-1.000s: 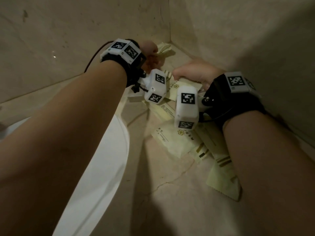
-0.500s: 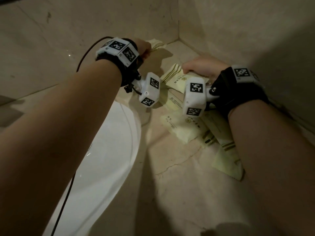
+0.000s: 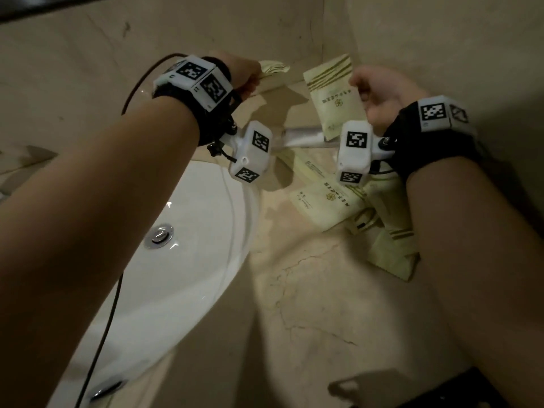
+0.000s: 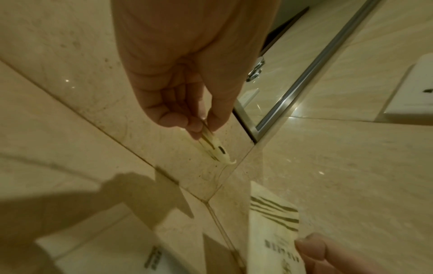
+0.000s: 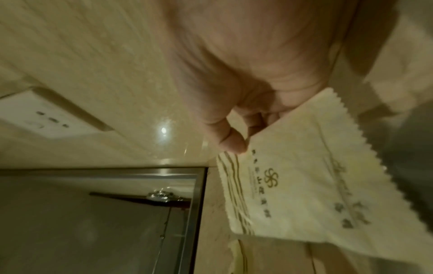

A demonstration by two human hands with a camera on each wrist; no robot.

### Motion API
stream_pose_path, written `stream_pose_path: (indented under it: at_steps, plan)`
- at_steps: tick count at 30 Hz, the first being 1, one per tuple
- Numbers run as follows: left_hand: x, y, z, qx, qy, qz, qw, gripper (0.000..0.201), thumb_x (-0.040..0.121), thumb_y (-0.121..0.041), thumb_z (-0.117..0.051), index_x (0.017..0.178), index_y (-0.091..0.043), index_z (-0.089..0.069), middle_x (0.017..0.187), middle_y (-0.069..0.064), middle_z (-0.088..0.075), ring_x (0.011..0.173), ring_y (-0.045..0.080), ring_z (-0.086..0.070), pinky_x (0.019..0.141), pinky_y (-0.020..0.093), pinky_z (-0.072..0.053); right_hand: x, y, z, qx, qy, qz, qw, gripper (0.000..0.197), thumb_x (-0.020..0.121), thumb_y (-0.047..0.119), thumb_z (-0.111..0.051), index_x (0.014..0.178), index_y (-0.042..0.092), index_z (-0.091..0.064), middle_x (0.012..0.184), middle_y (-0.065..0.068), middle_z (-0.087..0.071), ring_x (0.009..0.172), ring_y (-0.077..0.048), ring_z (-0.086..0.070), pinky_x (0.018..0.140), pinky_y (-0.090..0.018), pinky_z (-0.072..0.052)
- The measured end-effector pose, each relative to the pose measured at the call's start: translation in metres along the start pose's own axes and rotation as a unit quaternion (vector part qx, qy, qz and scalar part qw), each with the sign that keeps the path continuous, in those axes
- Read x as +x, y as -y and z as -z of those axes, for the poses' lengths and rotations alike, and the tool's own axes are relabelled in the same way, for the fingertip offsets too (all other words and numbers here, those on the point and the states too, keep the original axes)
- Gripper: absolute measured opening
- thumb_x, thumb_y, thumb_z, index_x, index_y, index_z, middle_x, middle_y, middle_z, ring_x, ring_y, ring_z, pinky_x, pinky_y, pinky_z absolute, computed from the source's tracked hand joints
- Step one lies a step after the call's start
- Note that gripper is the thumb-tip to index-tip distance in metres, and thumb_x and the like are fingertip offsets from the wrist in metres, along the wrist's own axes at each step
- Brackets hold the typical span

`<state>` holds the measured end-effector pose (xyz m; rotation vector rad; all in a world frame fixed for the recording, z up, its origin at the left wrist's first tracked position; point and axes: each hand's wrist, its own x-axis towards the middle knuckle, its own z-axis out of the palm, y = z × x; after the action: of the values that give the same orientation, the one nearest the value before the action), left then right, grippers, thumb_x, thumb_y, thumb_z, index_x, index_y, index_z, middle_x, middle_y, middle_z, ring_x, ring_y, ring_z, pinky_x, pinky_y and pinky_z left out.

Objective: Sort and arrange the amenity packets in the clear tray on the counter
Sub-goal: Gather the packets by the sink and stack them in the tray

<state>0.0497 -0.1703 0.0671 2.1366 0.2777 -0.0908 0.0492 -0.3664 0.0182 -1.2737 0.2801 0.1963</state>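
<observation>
Both hands have come up off the counter (image 3: 309, 334) since a second ago, each lifting a packet clear of the pile (image 3: 353, 207) lying beside the sink (image 3: 176, 260). Right hand (image 3: 379, 95) pinches the big striped packet (image 3: 332, 95) by its edge; left hand (image 3: 244, 75) nips a slimmer packet (image 3: 272, 72). Thin fingertip grips: either could slip and drop, perhaps into the basin. Clear tray (image 3: 303, 136) sits just below.

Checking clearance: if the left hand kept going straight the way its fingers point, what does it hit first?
Probably the marble back wall. The left hand pinches a thin packet whose tip leads, seemingly near the corner seam; depth unclear.
</observation>
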Motion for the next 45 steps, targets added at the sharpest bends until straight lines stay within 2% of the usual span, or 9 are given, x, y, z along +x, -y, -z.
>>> stream_pose_path:
  at_steps: [2,7,12,18,24,28,38,42,45]
  plan:
    - [-0.009,-0.001,0.009,-0.005,-0.006,-0.004,1.0,0.034,0.098,-0.014,-0.041,0.064,-0.013,-0.042,0.04,-0.006,-0.049,0.046,0.002,-0.037,0.037,0.009,-0.031,-0.003,0.005,-0.011,0.001,0.012,0.012,1.0,0.013,0.089,0.003,-0.043,0.08,0.009,-0.05,0.13,-0.01,-0.059,0.088,-0.017,-0.058,0.089,-0.032,-0.053]
    - [-0.024,0.006,0.039,-0.015,-0.048,-0.019,0.999,0.032,0.097,-0.012,-0.041,0.064,-0.014,-0.042,0.063,-0.004,-0.043,0.049,0.003,-0.036,0.042,0.009,-0.031,-0.015,0.013,-0.051,-0.078,0.047,0.023,0.996,0.018,0.095,0.002,-0.035,0.085,0.007,-0.05,0.093,-0.007,-0.063,0.072,-0.011,-0.061,0.087,-0.025,-0.053]
    - [-0.037,0.018,0.076,-0.01,-0.107,0.005,0.994,0.033,0.095,-0.016,-0.044,0.063,-0.015,-0.044,0.058,-0.005,-0.045,0.049,0.003,-0.036,0.045,0.01,-0.032,-0.033,0.016,-0.09,-0.165,0.07,0.028,0.983,0.013,0.096,0.007,-0.036,0.098,0.008,-0.049,0.096,-0.004,-0.062,0.073,-0.009,-0.063,0.055,-0.015,-0.055]
    - [-0.061,0.042,0.117,0.004,-0.156,0.018,0.988,0.028,0.091,-0.018,-0.055,0.064,-0.015,-0.052,0.066,-0.003,-0.051,0.053,0.004,-0.043,0.054,0.012,-0.038,-0.055,0.008,-0.14,-0.23,0.085,0.049,0.968,0.019,0.095,0.008,-0.036,0.079,0.01,-0.046,0.127,-0.01,-0.06,0.107,-0.021,-0.064,0.098,-0.033,-0.05]
    - [-0.087,0.066,0.156,0.002,-0.195,0.028,0.98,0.024,0.089,-0.015,-0.059,0.066,-0.013,-0.056,0.066,-0.002,-0.054,0.054,0.004,-0.046,0.055,0.014,-0.04,-0.072,-0.003,-0.189,-0.305,0.08,0.09,0.945,0.017,0.09,0.009,-0.041,0.075,0.012,-0.049,0.126,-0.011,-0.062,0.112,-0.023,-0.062,0.1,-0.039,-0.049]
    - [-0.104,0.084,0.181,-0.003,-0.217,0.038,0.975,0.02,0.089,-0.018,-0.061,0.069,-0.014,-0.058,0.068,-0.003,-0.056,0.056,0.004,-0.048,0.059,0.015,-0.043,-0.089,-0.016,-0.22,-0.288,0.106,0.083,0.948,0.032,0.094,0.005,-0.038,0.064,0.017,-0.036,0.142,-0.023,-0.044,0.132,-0.033,-0.042,0.111,-0.04,-0.035]
    - [-0.143,0.133,0.242,-0.019,-0.271,0.067,0.96,0.02,0.086,-0.016,-0.063,0.067,-0.012,-0.058,0.065,-0.002,-0.057,0.054,0.005,-0.049,0.056,0.016,-0.044,-0.12,-0.039,-0.285,-0.339,0.157,0.124,0.919,0.013,0.086,0.011,-0.046,0.076,0.012,-0.053,0.121,-0.012,-0.065,0.109,-0.024,-0.064,0.098,-0.042,-0.05]
    - [-0.155,0.147,0.265,-0.012,-0.301,0.079,0.95,0.022,0.085,-0.015,-0.064,0.065,-0.012,-0.058,0.036,-0.006,-0.055,0.043,0.004,-0.051,0.046,0.014,-0.044,-0.135,-0.047,-0.307,-0.363,0.187,0.116,0.906,0.014,0.088,0.013,-0.049,0.075,0.011,-0.055,0.117,-0.012,-0.067,0.107,-0.025,-0.065,0.098,-0.042,-0.05]
    - [-0.164,0.16,0.286,-0.005,-0.302,0.092,0.949,0.02,0.085,-0.015,-0.064,0.066,-0.012,-0.058,0.059,-0.001,-0.057,0.053,0.007,-0.048,0.053,0.016,-0.041,-0.147,-0.055,-0.327,-0.373,0.225,0.107,0.894,0.019,0.092,0.013,-0.049,0.073,0.012,-0.053,0.091,-0.005,-0.066,0.077,-0.016,-0.066,0.077,-0.03,-0.054]
